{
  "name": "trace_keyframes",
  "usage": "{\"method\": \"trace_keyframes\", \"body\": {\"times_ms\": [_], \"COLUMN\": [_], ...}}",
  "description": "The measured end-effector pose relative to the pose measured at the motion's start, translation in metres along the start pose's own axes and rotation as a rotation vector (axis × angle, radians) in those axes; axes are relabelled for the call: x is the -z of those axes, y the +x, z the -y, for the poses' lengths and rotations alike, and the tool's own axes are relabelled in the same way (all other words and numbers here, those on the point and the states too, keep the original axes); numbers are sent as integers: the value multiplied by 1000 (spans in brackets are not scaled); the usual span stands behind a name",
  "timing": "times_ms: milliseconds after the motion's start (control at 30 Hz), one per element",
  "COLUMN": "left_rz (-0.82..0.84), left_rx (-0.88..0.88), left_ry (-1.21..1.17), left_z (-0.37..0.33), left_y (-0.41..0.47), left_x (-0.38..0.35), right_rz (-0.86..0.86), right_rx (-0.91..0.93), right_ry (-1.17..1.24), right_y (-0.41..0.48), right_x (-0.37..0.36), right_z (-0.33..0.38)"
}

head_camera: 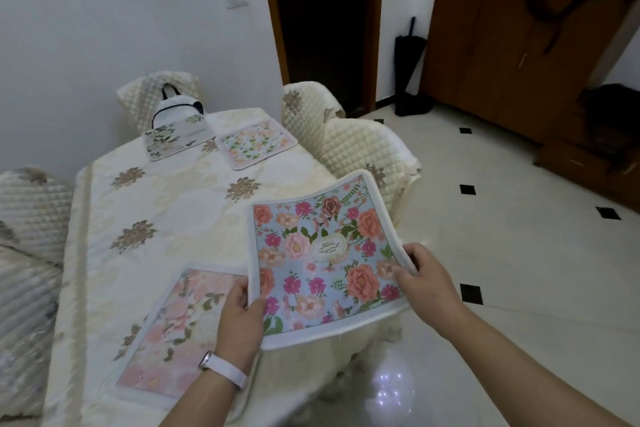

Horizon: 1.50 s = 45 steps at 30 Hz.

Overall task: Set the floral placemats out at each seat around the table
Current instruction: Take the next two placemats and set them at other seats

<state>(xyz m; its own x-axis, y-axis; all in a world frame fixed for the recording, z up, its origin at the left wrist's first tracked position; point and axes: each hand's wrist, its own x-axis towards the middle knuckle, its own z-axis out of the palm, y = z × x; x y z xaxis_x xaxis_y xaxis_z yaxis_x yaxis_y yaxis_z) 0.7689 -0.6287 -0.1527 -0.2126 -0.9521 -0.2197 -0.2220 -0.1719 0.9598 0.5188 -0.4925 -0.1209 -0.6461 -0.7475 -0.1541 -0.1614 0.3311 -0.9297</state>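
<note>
A light blue floral placemat [325, 253] with a white border is held in the air over the table's near right edge. My left hand [242, 319] grips its left edge and my right hand [424, 279] pinches its right edge. A pink floral placemat [173, 333] lies flat on the cream tablecloth [166, 204] at the near end. At the far end lie a yellow-pink floral placemat [256, 144] and a white-green floral placemat [173, 142].
A small white bag [178, 107] sits at the table's far end. Quilted cream chairs stand at the right [363, 152], far right [304, 104], far left [145, 94] and left [27, 204]. Tiled floor [502, 218], a wooden cabinet [519, 55] and an umbrella [408, 55] lie to the right.
</note>
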Motion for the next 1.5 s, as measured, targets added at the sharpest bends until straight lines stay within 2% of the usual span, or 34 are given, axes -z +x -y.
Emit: {"method": "trace_keyframes", "body": {"times_ms": [300, 533, 700, 967, 1267, 1500], "left_rz": [83, 71, 34, -53, -159, -252], "left_rx": [65, 28, 13, 126, 161, 174], "left_ry": [-97, -71, -27, -44, -139, -249], "left_z": [-23, -34, -22, 1, -10, -17], "left_y": [-33, -27, 1, 72, 179, 220], "left_x": [-171, -244, -263, -283, -287, -264], "right_rz": [-45, -98, -101, -14, 60, 157], "right_rx": [-65, -85, -107, -142, -113, -62], "right_ry": [5, -31, -38, -114, -188, -239], "right_y": [37, 64, 93, 177, 287, 346], "right_x": [165, 224, 222, 199, 153, 110], "right_z": [-55, -78, -84, -88, -47, -20]}}
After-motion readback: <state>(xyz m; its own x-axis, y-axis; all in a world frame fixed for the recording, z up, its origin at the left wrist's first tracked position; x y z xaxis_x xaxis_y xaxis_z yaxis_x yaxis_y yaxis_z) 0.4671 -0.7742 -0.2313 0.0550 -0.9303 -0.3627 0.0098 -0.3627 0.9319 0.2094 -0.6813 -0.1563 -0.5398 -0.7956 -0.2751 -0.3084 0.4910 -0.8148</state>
